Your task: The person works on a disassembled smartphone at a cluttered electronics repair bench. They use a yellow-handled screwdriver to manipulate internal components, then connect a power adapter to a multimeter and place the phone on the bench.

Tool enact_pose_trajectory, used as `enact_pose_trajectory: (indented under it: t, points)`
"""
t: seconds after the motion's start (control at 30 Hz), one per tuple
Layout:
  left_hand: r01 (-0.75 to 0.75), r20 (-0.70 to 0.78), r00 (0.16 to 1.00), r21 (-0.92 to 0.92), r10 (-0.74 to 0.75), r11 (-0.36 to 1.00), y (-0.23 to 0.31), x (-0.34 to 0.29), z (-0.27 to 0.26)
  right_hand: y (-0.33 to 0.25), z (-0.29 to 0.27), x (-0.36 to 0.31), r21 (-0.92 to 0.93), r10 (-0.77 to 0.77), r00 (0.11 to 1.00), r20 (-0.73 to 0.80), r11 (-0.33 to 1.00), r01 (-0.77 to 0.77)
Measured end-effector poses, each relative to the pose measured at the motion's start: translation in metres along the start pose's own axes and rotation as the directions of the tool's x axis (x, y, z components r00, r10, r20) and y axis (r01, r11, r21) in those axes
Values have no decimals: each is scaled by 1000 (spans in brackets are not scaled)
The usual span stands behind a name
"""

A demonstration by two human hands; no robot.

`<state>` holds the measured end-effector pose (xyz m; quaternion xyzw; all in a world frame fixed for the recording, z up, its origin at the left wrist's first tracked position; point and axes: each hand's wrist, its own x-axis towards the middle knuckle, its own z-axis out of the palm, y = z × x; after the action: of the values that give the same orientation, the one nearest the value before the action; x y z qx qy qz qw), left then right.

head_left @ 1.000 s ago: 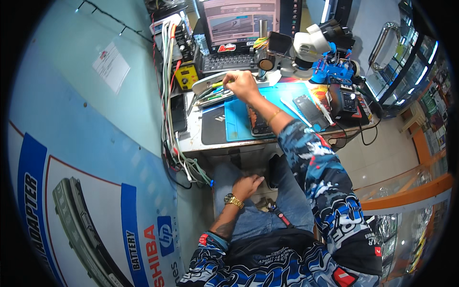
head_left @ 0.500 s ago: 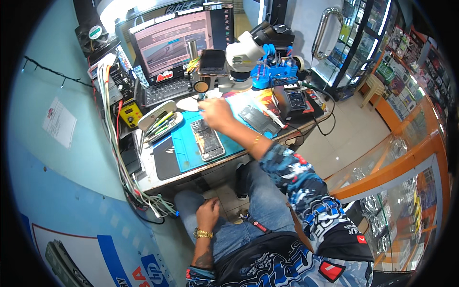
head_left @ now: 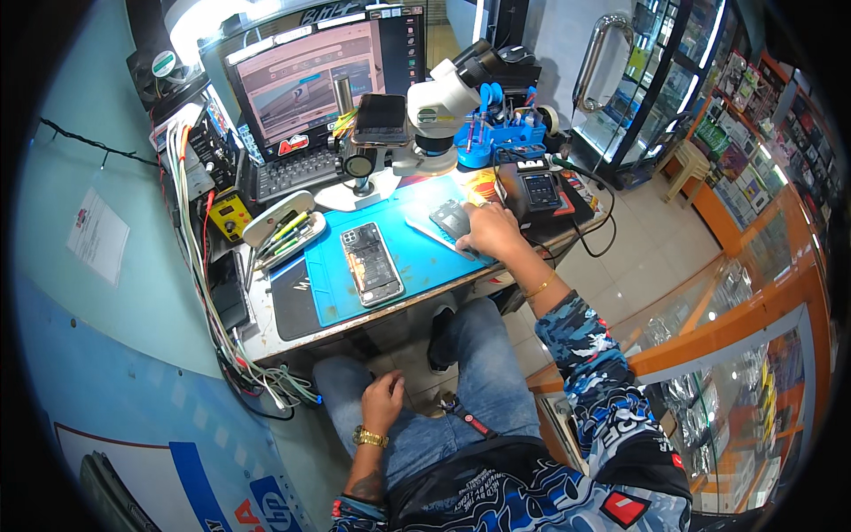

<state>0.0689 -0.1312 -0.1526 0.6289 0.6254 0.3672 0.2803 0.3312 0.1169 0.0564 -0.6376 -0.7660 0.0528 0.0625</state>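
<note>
On the blue work mat (head_left: 332,306) lies a phone (head_left: 372,264) with its back off, its inner parts showing and a camera block at the top left. To the right of it, my right hand (head_left: 493,229) grips a dark flat panel (head_left: 448,218), like a phone's back cover, thumb at the near edge and fingers over the far side. A pale edge shows along the panel's left side; my hand covers its right part. My left hand (head_left: 381,401), fingers loosely curled in, rests on my thigh with nothing visible in it.
A microscope (head_left: 434,111) stands behind the mat, with another phone (head_left: 381,120) beside its head. A pen case (head_left: 288,235) and laptop (head_left: 301,89) are left. At right are a blue tool holder (head_left: 496,137), a black device (head_left: 536,191) and cables. The bench's front edge (head_left: 355,326) is near my knees.
My right hand has moved right and nearer, from above the far end of the open phone to the dark panel, which now appears tilted. My left hand stays on my thigh.
</note>
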Motion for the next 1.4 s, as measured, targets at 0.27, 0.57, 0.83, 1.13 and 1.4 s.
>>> enact_pose_trajectory:
  t: [0.27,0.57,0.83,1.13,1.4]
  points:
    - [-17,-90,996,-166,2,986,13,-14,-6,15,12,17,121,25,947,-322,993,15]
    - [-7,-157,984,-515,-87,857,84,-5,-41,30,-28,-10,808,-5,989,-146,576,122]
    - [94,-26,980,-816,-199,571,151,63,-72,-43,-17,-100,914,-281,937,207,397,-83]
    - [19,-193,904,-873,-381,488,122,53,-80,-54,2,-96,914,-418,875,243,402,-62]
    - [-23,-271,935,-691,-229,723,109,42,-95,-58,-3,-90,920,-490,835,249,389,-46]
